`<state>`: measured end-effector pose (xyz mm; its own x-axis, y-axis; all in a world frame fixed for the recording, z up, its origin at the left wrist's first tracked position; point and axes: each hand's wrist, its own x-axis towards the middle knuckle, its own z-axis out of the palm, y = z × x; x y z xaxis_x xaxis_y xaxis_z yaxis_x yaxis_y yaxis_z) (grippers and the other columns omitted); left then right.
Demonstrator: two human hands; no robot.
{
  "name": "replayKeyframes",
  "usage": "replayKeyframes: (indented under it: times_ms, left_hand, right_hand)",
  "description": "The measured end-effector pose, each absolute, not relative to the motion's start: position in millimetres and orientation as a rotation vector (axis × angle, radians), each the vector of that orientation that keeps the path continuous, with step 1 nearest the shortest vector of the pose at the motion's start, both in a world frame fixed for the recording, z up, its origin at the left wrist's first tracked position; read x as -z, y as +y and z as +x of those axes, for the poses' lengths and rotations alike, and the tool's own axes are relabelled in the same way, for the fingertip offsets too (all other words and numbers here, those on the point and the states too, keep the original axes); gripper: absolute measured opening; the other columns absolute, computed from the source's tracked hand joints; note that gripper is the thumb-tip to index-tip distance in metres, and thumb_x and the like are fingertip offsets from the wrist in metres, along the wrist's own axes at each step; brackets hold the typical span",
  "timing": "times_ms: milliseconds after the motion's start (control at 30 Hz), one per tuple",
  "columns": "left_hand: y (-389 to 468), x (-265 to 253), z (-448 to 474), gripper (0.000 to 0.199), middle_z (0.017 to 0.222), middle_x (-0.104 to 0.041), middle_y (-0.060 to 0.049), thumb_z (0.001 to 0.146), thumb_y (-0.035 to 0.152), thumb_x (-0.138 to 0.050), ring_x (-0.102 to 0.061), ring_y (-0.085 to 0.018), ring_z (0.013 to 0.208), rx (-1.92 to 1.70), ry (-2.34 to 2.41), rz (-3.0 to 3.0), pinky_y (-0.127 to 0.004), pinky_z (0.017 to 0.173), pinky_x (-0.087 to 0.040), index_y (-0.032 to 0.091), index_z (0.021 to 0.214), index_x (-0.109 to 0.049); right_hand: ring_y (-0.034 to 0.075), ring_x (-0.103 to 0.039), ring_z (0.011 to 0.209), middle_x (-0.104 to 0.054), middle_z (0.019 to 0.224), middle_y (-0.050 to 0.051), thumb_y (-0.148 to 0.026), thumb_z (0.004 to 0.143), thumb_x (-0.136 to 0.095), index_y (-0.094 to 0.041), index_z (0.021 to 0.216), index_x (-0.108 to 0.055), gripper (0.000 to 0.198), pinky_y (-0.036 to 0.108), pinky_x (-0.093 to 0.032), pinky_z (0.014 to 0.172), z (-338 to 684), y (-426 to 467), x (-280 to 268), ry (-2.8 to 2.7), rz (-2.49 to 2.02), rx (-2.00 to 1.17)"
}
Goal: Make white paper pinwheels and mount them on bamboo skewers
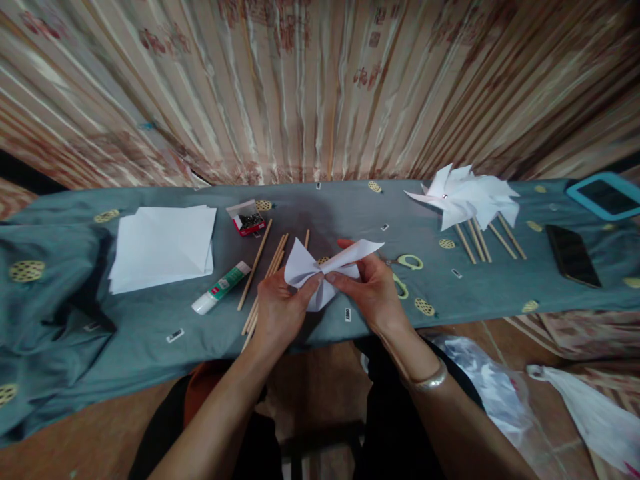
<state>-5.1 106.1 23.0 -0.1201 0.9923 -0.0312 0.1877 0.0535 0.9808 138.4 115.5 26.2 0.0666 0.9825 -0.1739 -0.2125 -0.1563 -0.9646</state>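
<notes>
Pinching the folded paper (299, 263) at its middle, our left hand (281, 301) and right hand (374, 288) meet above the table's (345, 203) near side, presumably to hold the folds gathered; covered centre unclear.

arms (220, 407) reach forward; left hand (280, 303), right hand (376, 288) close together, fingers (347, 285) pinched.

My desk (345, 207), spread with a grey-green cloth (125, 347), bears white paper sheets (163, 247) at left, then a green-and-white tube (221, 288), an open red box (247, 223), wooden sticks (255, 265), scissors (401, 259), and, to my right, white paper pinwheels (475, 200), a dark phone (573, 255) and a blue-framed device (607, 197).
</notes>
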Motion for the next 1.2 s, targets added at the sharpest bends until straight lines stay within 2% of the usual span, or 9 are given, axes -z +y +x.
replayKeyframes:
  times_ms: [600, 1000, 1200]
  left_hand:
    - [105.6, -23.3, -5.3, 0.016, 0.080, -0.077, -0.004, 0.075, 0.031, -0.069, -0.069, -0.021, 0.075, -1.161, 1.451, 1.268, -0.027, 0.066, -0.051, 0.017, 0.080, -0.075]
    - [105.6, -21.8, -4.8, 0.015, 0.074, -0.075, -0.003, 0.074, 0.029, -0.067, -0.068, -0.020, 0.069, -1.141, 1.490, 1.281, -0.027, 0.063, -0.050, 0.017, 0.076, -0.075]
    - [106.6, -22.9, -4.6, 0.017, 0.073, -0.075, -0.004, 0.072, 0.029, -0.067, -0.068, -0.019, 0.067, -1.154, 1.483, 1.275, -0.026, 0.061, -0.050, 0.014, 0.076, -0.074]
  right_hand:
    - [0.020, -0.066, 0.071, -0.071, 0.077, 0.000, -0.030, 0.051, -0.087, -0.021, 0.099, -0.065, 0.053, 0.035, -0.056, 0.068, 135.9, 115.9, -26.1, -0.878, -1.250, -1.347]
    - [0.017, -0.063, 0.067, -0.069, 0.074, -0.001, -0.029, 0.051, -0.086, -0.020, 0.099, -0.066, 0.052, 0.032, -0.054, 0.064, 137.2, 115.6, -26.5, -0.922, -1.257, -1.339]
    - [0.018, -0.064, 0.069, -0.070, 0.077, 0.000, -0.033, 0.057, -0.082, -0.020, 0.102, -0.066, 0.050, 0.031, -0.054, 0.064, 138.1, 115.9, -24.9, -1.011, -1.276, -1.280]
